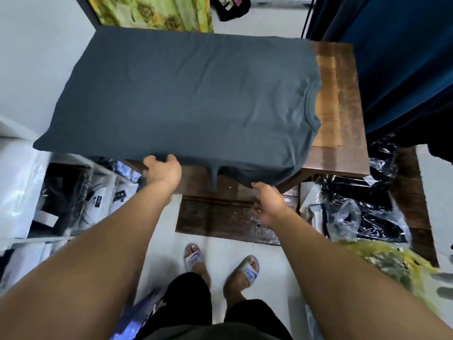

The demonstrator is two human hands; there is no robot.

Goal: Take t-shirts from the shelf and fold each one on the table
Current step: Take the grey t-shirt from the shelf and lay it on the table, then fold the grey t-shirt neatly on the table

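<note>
Nearest are the person's feet in grey slides (pixel 246 273) with blue lettering across the straps, too blurred to read. Above them both bare arms reach forward. The left hand (pixel 163 169) curls its fingers round the near edge of a dark grey t-shirt (pixel 181 99), and the right hand (pixel 266 201) pinches the same edge further right, near the collar end. The t-shirt lies spread over a wooden counter (pixel 339 106), its collar to the right and its left part hanging past the counter's edge. To the left, a white shelf (pixel 81 200) holds bagged clothes with small labels that cannot be read. On the right lie crumpled plastic bags (pixel 362 209). At the far side hangs a green flowered cloth (pixel 152 11).
</note>
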